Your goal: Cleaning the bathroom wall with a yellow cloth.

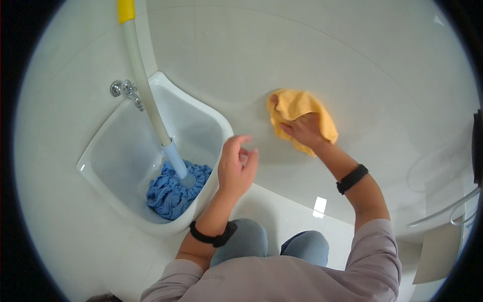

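Note:
My right hand (305, 129) presses a yellow cloth (297, 102) flat against the pale tiled wall (362, 100). Folds of the cloth cover most of its fingers, and a fingertip shows at the upper left edge of the cloth. Beside the right rim of a white sink (108, 136), my left hand (237, 166) hangs in the air with nothing in it. Its fingers are loosely bent and the thumb stands apart from them. Whether this hand touches the rim, I cannot tell.
A blue mop head (173, 194) lies in the sink, its pale handle (143, 85) leaning up past a chrome tap (132, 93) to a yellow grip (127, 10). At the right edge are a curved metal bar (443, 211) and a beige panel (437, 254). My knees (307, 246) are below.

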A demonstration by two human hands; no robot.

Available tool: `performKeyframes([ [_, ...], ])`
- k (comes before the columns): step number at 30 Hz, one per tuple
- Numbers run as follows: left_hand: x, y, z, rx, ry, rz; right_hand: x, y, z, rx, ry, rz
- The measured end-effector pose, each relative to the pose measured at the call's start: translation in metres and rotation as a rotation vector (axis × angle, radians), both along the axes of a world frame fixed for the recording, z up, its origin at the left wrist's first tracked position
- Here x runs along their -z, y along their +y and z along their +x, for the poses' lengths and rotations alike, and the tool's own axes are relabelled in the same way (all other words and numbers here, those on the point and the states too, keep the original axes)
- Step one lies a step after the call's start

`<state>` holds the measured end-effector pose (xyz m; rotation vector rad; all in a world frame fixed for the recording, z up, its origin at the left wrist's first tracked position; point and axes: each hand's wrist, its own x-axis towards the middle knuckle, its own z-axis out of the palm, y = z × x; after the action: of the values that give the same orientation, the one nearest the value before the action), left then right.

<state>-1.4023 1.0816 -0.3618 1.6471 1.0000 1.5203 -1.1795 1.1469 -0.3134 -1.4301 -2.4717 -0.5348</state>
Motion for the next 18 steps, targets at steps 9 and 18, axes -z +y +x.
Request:
performKeyframes([
  [9,-0.012,0.071,0.048,-0.267,0.241,-0.215,-0.027,-0.030,0.016,0.064,-0.136,0.467],
  [18,-0.009,0.064,0.052,-0.172,0.225,-0.243,-0.025,-0.031,0.019,0.068,-0.193,0.502],
])
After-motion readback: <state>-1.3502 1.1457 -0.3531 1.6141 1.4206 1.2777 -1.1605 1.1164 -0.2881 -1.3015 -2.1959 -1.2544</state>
